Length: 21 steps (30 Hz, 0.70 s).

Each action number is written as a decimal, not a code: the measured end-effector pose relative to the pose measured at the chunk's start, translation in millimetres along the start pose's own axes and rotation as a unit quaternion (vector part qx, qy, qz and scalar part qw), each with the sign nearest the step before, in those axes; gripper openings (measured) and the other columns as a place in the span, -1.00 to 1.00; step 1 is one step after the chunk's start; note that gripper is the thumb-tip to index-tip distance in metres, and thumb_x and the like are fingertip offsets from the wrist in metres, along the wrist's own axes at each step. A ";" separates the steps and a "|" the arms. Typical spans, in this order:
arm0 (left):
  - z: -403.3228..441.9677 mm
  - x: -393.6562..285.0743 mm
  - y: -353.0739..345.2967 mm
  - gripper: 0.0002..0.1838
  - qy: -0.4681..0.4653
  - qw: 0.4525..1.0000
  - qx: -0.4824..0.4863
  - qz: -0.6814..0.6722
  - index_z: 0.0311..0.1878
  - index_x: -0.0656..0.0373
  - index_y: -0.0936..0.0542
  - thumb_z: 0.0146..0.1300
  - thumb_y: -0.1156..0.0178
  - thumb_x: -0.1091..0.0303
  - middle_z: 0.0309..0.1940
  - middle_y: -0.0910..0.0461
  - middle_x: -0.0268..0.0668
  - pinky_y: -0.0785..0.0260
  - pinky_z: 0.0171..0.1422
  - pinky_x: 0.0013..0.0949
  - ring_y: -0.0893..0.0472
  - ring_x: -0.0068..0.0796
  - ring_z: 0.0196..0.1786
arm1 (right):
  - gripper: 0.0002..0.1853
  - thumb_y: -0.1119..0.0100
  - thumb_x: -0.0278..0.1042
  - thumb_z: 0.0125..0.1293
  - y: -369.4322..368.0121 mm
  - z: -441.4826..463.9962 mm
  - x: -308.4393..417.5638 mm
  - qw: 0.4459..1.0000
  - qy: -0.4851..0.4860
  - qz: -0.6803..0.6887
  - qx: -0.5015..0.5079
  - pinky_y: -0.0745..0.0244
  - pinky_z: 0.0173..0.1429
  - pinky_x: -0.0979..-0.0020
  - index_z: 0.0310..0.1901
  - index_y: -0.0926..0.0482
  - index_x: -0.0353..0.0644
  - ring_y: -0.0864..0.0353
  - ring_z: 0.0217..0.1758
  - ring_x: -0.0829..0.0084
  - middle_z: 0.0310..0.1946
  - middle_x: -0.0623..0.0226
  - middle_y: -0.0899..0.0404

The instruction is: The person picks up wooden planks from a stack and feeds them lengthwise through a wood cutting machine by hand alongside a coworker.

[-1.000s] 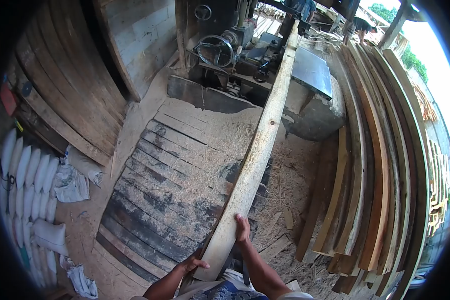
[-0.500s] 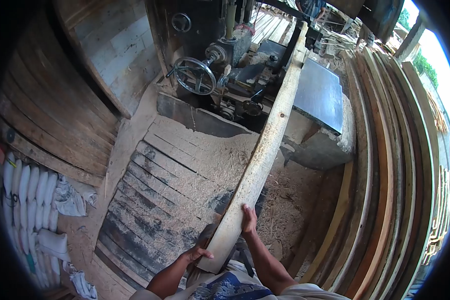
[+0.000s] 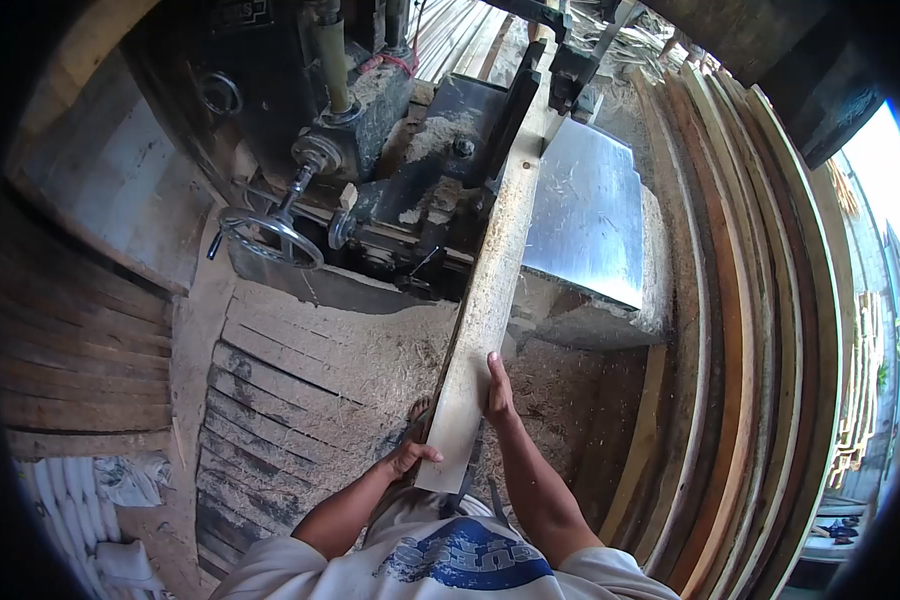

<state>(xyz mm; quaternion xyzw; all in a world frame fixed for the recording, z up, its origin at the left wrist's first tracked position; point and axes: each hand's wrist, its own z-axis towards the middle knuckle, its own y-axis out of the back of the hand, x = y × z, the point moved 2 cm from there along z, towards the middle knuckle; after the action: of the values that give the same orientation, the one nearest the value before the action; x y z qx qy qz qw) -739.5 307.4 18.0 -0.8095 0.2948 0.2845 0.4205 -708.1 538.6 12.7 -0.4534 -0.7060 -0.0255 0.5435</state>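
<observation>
A long wooden plank point(image 3: 482, 320) runs from my body into a large saw machine point(image 3: 430, 170), its far part passing beside a dark upright guide point(image 3: 515, 120). My left hand point(image 3: 413, 455) grips the near left corner of the plank, thumb on top and fingers curled underneath. Along the right edge, a little farther forward, my right hand point(image 3: 500, 388) holds the plank with the thumb up; its other fingers are mostly hidden. A shiny metal table point(image 3: 587, 215) lies to the right of the plank.
A metal handwheel point(image 3: 270, 238) juts from the machine on the left. Long boards point(image 3: 740, 300) stand stacked along the right side. Sawdust point(image 3: 370, 350) covers the slatted floor point(image 3: 260, 430). White sacks point(image 3: 75, 510) are piled at the lower left.
The plank has moved forward into the machine, with both hands still on it. My body and view have come closer to the machine, and less plank shows on my side.
</observation>
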 end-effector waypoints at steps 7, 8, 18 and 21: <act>157.2 -118.5 13.8 -0.13 0.085 0.994 0.039 -0.055 0.33 0.33 -0.48 -0.12 -0.37 0.09 0.10 -0.63 -0.07 -0.46 0.31 -0.20 -0.63 -0.18 0.13 | -0.13 -0.54 -0.09 0.21 16.2 -63.4 8.8 0.950 0.089 -0.299 -0.032 -0.41 0.43 0.13 0.52 -0.35 -0.05 -0.42 0.44 0.18 0.37 0.15 -0.40; 182.9 -129.1 16.9 -0.16 0.087 0.992 0.056 -0.074 0.31 0.34 -0.49 -0.07 -0.36 0.07 0.07 -0.65 -0.06 -0.48 0.30 -0.19 -0.66 -0.19 0.10 | -0.26 -0.52 -0.17 0.24 16.9 -47.4 5.5 0.947 0.105 -0.292 -0.083 -0.47 0.36 0.22 0.44 -0.45 -0.08 -0.49 0.36 0.24 0.31 0.15 -0.47; 191.9 -72.1 -6.6 -0.12 0.134 0.965 -0.223 -0.025 0.29 0.05 -0.45 0.13 -0.23 -0.48 -0.14 -0.54 -0.43 -0.34 -0.01 -0.29 -0.48 -0.56 -0.11 | -0.59 -0.54 -0.10 0.22 -15.6 135.9 109.6 0.897 0.147 -0.246 -0.336 -0.55 -0.05 0.47 -0.11 -0.79 -0.30 -0.65 -0.26 0.62 -0.33 0.31 -0.80; 159.8 -44.2 -53.8 -0.42 0.176 0.973 -0.125 0.077 0.17 0.05 -0.53 0.33 -0.23 -0.21 -0.19 -0.55 -0.45 -0.37 -0.13 -0.45 -0.49 -0.64 -0.22 | -0.49 -0.41 -0.13 0.36 6.6 193.5 114.9 0.956 0.151 -0.135 -0.213 -0.45 0.28 0.30 0.28 -0.63 -0.16 -0.64 0.11 0.44 0.05 0.15 -0.74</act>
<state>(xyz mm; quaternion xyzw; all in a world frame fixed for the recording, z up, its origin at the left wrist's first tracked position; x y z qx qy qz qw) -764.3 478.9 -0.5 -0.8679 0.3876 0.2039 0.2347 -847.4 715.2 21.6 -0.4505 -0.6480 -0.3168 0.5261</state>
